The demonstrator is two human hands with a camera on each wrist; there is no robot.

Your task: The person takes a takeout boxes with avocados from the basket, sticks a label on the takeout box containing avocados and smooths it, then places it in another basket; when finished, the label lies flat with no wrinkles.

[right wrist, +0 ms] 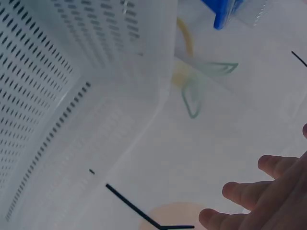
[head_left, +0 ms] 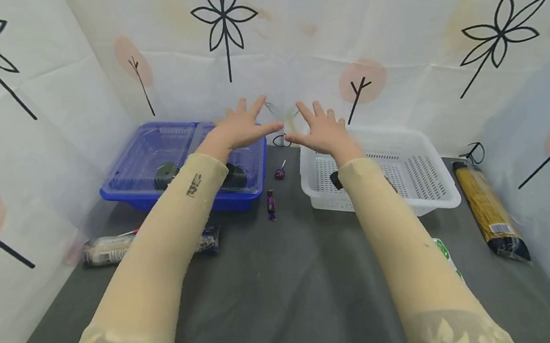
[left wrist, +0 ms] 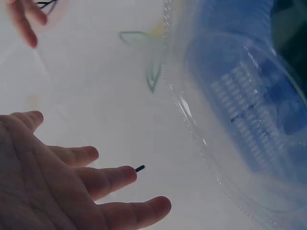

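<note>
Near the back of the dark grey table (head_left: 277,284), 2 hands reach out by 2 baskets. The left hand (head_left: 239,128) is over the back right corner of the blue basket (head_left: 238,203), and the right hand (head_left: 324,132) is over the back left corner of the white basket (head_left: 334,201). The hands are apart, with fingers spread, and they hold nothing. Their thumbs look close together from the head.

The blue basket stands on the left, with a clear plastic cover (head_left: 162,142) over it. A dark green thing (head_left: 165,172) shows through; I cannot tell what it is. The white basket stands on the right and has lots of little holes.

The cover looks thin, light and a bit slippery. It may crack if squeezed hard, so its edges seem best to hold. Both baskets look light and fairly stiff. Their rims at the 2 short ends should be good to grip.
</note>
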